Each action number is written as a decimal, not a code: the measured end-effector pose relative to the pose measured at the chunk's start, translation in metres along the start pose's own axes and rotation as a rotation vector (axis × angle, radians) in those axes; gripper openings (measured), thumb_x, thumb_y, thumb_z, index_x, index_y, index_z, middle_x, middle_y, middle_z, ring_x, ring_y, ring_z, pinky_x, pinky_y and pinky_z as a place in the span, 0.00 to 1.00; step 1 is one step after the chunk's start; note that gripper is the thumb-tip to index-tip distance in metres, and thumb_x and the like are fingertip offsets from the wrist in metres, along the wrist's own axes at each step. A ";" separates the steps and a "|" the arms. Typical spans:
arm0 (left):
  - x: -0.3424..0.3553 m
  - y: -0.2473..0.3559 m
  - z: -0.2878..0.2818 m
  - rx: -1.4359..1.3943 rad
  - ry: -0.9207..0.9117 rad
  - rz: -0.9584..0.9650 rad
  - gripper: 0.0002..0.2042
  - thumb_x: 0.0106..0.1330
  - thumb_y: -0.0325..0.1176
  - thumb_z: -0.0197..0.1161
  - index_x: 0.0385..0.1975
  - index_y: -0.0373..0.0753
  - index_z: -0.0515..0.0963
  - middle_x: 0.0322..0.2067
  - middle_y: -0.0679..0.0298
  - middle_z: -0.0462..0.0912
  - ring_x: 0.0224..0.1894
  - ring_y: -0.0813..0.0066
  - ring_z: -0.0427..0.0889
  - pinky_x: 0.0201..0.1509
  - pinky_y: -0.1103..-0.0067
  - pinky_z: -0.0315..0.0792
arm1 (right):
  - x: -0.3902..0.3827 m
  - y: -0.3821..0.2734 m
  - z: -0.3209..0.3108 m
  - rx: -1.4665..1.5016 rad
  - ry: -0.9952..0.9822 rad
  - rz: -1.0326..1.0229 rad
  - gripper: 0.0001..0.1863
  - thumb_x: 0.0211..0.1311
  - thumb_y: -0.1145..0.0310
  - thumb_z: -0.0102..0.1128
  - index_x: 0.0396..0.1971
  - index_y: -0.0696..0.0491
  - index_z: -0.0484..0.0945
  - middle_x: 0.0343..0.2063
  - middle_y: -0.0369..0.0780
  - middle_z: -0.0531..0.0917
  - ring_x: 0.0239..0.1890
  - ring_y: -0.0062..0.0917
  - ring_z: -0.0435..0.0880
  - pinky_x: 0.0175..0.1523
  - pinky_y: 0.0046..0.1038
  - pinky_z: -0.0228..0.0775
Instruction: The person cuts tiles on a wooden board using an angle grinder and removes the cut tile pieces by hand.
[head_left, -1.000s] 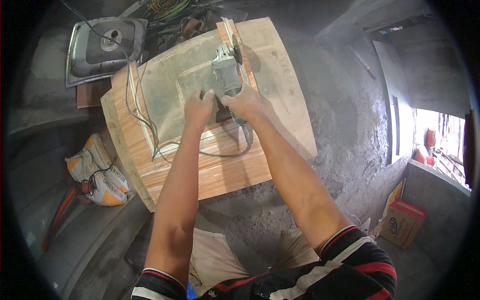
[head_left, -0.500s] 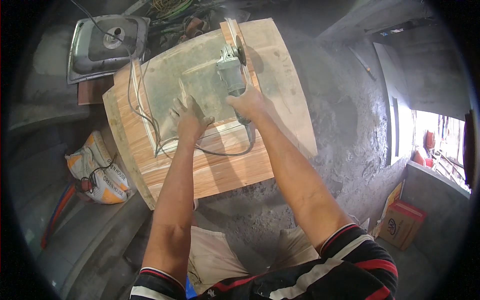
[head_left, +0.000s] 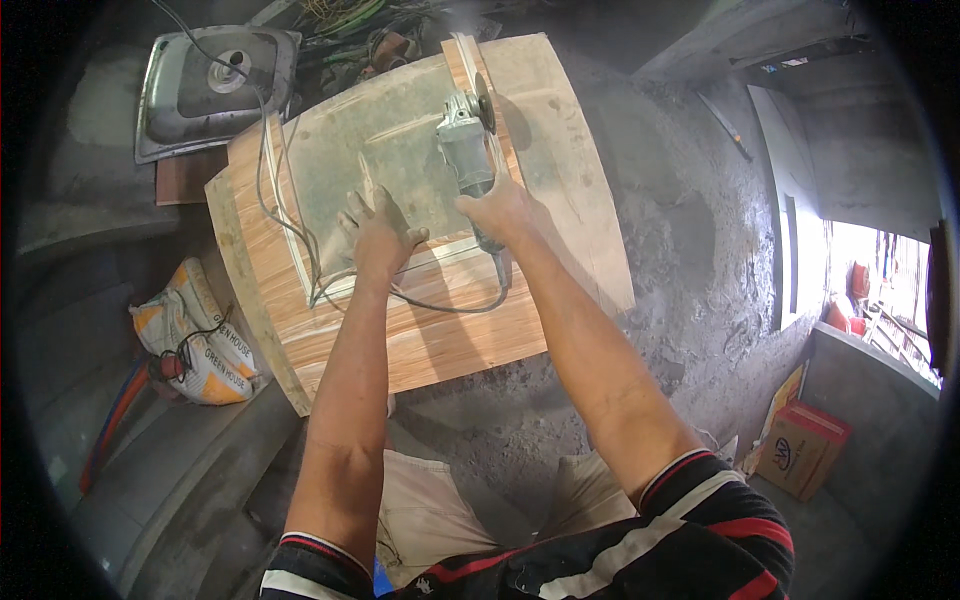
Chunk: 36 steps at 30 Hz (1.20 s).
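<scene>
My right hand (head_left: pixel 497 211) grips the body of a grey angle grinder (head_left: pixel 461 140), whose disc sits against a long wood-grain strip (head_left: pixel 462 57) with white edging on the board's right part. My left hand (head_left: pixel 381 237) rests with fingers spread on the dark, dusty middle of the board (head_left: pixel 577 183), just left of the grinder. An L-shaped wood-grain piece (head_left: pixel 430 360) with white edging runs along the board's left and near sides. A grey cord (head_left: pixel 450 308) loops from the grinder across it toward the upper left.
A steel sink (head_left: pixel 183 95) lies at upper left, with tangled cables (head_left: pixel 330 17) and debris behind the board. A sack (head_left: pixel 195 340) and red-blue hoses (head_left: pixel 105 440) lie at lower left. A cardboard box (head_left: pixel 800 450) stands at lower right, beside a low wall below a bright opening.
My left hand has moved down and left from beside the grinder handle and spread its fingers on the board. The grinder and my right hand have shifted slightly right.
</scene>
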<state>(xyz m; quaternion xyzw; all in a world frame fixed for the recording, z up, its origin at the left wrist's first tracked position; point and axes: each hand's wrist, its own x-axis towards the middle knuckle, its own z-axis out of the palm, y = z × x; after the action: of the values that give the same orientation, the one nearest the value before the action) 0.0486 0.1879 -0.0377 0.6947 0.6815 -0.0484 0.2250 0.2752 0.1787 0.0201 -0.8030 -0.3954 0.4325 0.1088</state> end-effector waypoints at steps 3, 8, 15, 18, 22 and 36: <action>0.001 -0.005 0.000 0.022 0.016 0.038 0.61 0.55 0.61 0.83 0.85 0.38 0.56 0.81 0.23 0.46 0.85 0.28 0.45 0.88 0.51 0.41 | -0.010 -0.008 -0.006 0.014 -0.057 0.028 0.40 0.48 0.51 0.74 0.57 0.65 0.83 0.56 0.61 0.87 0.61 0.51 0.88 0.67 0.45 0.80; 0.001 -0.001 -0.001 0.002 -0.010 -0.001 0.61 0.54 0.61 0.83 0.85 0.41 0.56 0.81 0.25 0.46 0.85 0.27 0.45 0.88 0.50 0.42 | -0.018 -0.012 -0.010 0.003 -0.008 0.011 0.40 0.48 0.51 0.73 0.58 0.65 0.83 0.56 0.61 0.87 0.61 0.51 0.88 0.67 0.45 0.80; -0.002 0.004 -0.005 -0.005 -0.022 -0.031 0.60 0.54 0.60 0.84 0.85 0.44 0.57 0.82 0.27 0.45 0.84 0.21 0.44 0.87 0.48 0.45 | -0.015 -0.009 -0.010 0.013 -0.023 0.014 0.40 0.47 0.52 0.73 0.58 0.65 0.83 0.55 0.62 0.87 0.61 0.52 0.88 0.67 0.45 0.80; -0.001 0.001 -0.005 0.013 -0.022 -0.039 0.61 0.54 0.61 0.83 0.85 0.44 0.56 0.82 0.27 0.44 0.83 0.20 0.45 0.87 0.48 0.44 | -0.018 -0.010 -0.010 0.008 -0.010 -0.003 0.39 0.47 0.52 0.73 0.56 0.65 0.84 0.54 0.62 0.87 0.60 0.52 0.88 0.66 0.45 0.81; 0.004 -0.003 0.001 0.038 -0.030 -0.005 0.61 0.55 0.63 0.82 0.86 0.45 0.55 0.82 0.27 0.44 0.83 0.21 0.45 0.87 0.48 0.42 | -0.021 -0.007 -0.011 0.017 0.029 -0.033 0.39 0.47 0.52 0.73 0.57 0.65 0.84 0.55 0.62 0.87 0.60 0.52 0.88 0.66 0.45 0.81; 0.001 -0.006 0.000 0.041 -0.007 -0.010 0.61 0.56 0.64 0.81 0.86 0.44 0.55 0.82 0.27 0.46 0.84 0.24 0.47 0.86 0.48 0.45 | -0.039 -0.008 -0.015 -0.002 -0.093 0.034 0.39 0.48 0.51 0.72 0.57 0.65 0.84 0.54 0.64 0.87 0.60 0.53 0.88 0.67 0.45 0.79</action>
<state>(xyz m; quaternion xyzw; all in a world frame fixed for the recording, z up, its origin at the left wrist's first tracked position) 0.0424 0.1887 -0.0398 0.6957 0.6829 -0.0657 0.2127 0.2710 0.1579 0.0571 -0.7888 -0.3867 0.4706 0.0825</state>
